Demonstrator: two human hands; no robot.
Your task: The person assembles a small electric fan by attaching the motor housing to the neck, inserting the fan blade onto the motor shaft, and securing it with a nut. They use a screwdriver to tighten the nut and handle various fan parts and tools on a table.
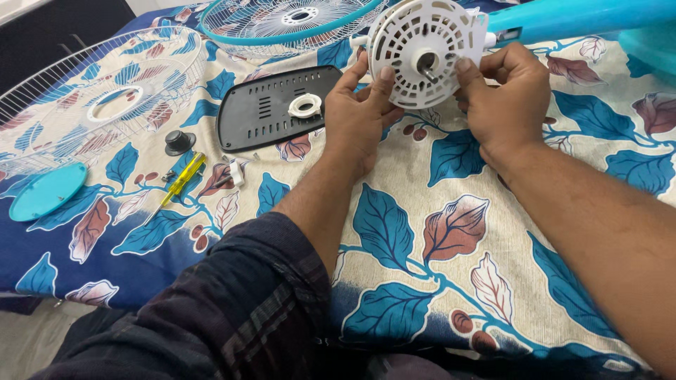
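Two hands hold the round white fan motor cover (424, 53) up over the leafy bedsheet (422, 232). The left hand (359, 119) and right hand (503, 98) pinch its rim with fingers partly curled. It is hard, holey plastic with a metal pin in the middle. It could slip and drop. Left of it lie a black flat plate (267, 112), a yellow screwdriver (179, 181) and tiny screws (167, 176) that might roll away.

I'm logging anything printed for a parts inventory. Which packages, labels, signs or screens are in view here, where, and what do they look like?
No packages, labels, signs or screens show. Only fan parts lie on the leaf-printed cloth; the left hand and right hand hold a white motor housing.
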